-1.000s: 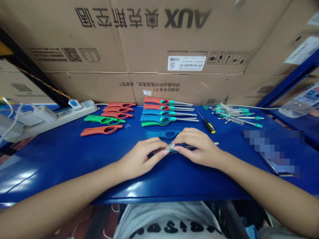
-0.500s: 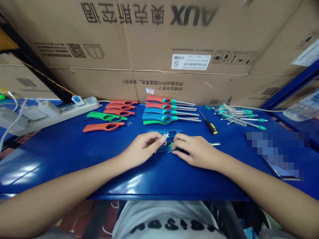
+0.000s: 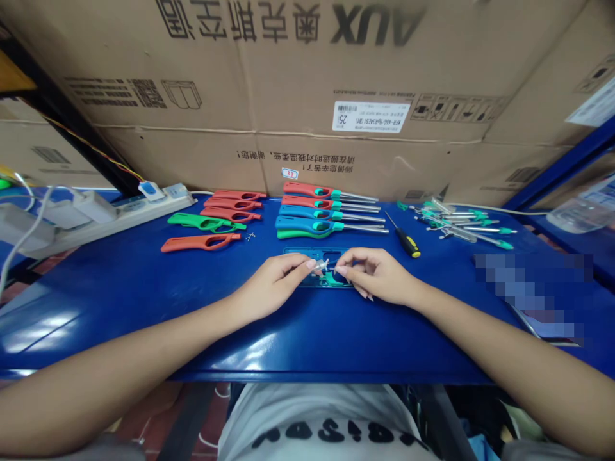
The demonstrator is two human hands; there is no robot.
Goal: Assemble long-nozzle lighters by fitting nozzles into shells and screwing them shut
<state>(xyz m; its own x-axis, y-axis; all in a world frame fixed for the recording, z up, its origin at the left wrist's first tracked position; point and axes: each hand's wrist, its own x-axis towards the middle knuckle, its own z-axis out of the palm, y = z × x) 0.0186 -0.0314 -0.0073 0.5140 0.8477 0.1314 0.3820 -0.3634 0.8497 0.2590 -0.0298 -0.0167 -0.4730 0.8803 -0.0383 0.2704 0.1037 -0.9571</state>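
A small clear cylinder with a white end fitting (image 3: 320,265) is pinched between the thumb and fingers of my left hand (image 3: 283,278). My right hand (image 3: 377,275) has its thumb and forefinger closed at the fitting's end; whatever lies between those fingertips is too small to make out. Under both hands lies an opened blue lighter casing (image 3: 294,250) on the table. A green trigger piece (image 3: 330,278) shows inside it, partly covered by my right hand.
Behind stand assembled long-nosed lighters (image 3: 307,210) and, left of them, loose handles (image 3: 202,242). To the right are a screwdriver (image 3: 408,242), a pile of metal nozzle parts (image 3: 473,225) and a phone-like slab (image 3: 542,320). A power strip (image 3: 129,214) and cardboard (image 3: 288,109) border the table.
My right hand has shifted from the green trigger piece to the cylinder's white end. The metal rod that stuck out right of that hand no longer shows. My left hand keeps the cylinder.
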